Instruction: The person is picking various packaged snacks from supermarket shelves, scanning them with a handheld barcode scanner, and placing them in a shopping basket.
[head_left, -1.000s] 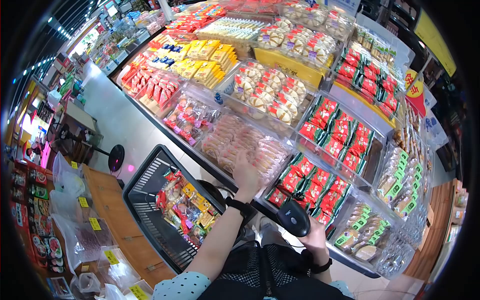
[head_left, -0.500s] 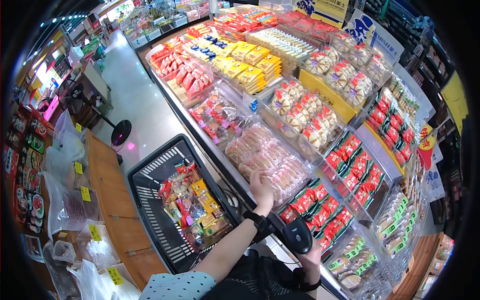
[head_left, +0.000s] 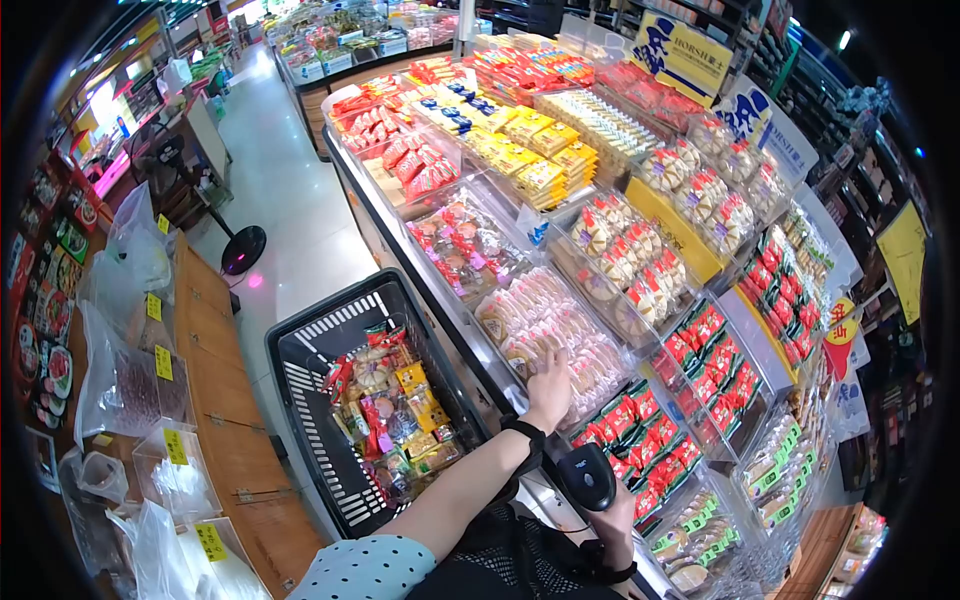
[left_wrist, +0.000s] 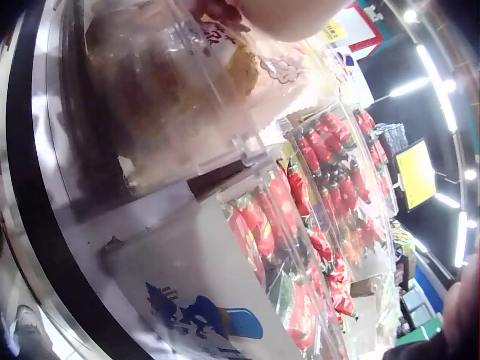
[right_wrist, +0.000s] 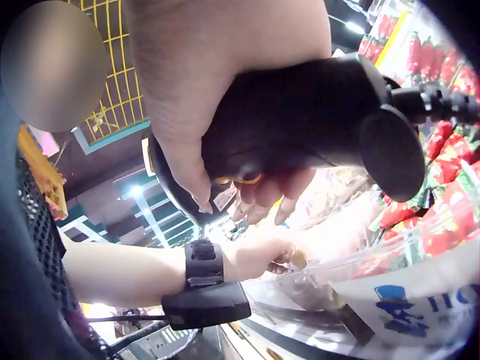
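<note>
A long display counter (head_left: 452,318) of clear plastic bins ran from the near right to the far left of the shop aisle, each bin packed with wrapped snacks. To the left of the counter and against its near end stood a black shopping basket (head_left: 318,338), part filled with mixed snack packets (head_left: 395,410) in red, yellow and green. In the near part of the counter one bin held pale round crackers (head_left: 540,310) in clear wrappers, and the next bin to the right held red-and-green packets (head_left: 640,430) in rows. The person's left hand (head_left: 550,385) reached over the front wall of the cracker bin and lay on the nearest packets. Seen from the right wrist, the left hand (right_wrist: 259,251) had its fingers bent down among the wrappers, but whether they had closed on one could not be told; the left wrist camera caught only the edge of the hand (left_wrist: 277,11) above a wrapped cracker behind the clear wall. The right hand (head_left: 618,500) was near the body, just right of the left forearm, its fingers and thumb wrapped round the grip of a black barcode scanner (head_left: 588,475), whose head pointed towards the counter. From the right wrist the right hand (right_wrist: 217,82) showed that firm hold on the barcode scanner (right_wrist: 315,124). A black wrist strap (head_left: 527,435) circled the left wrist.
</note>
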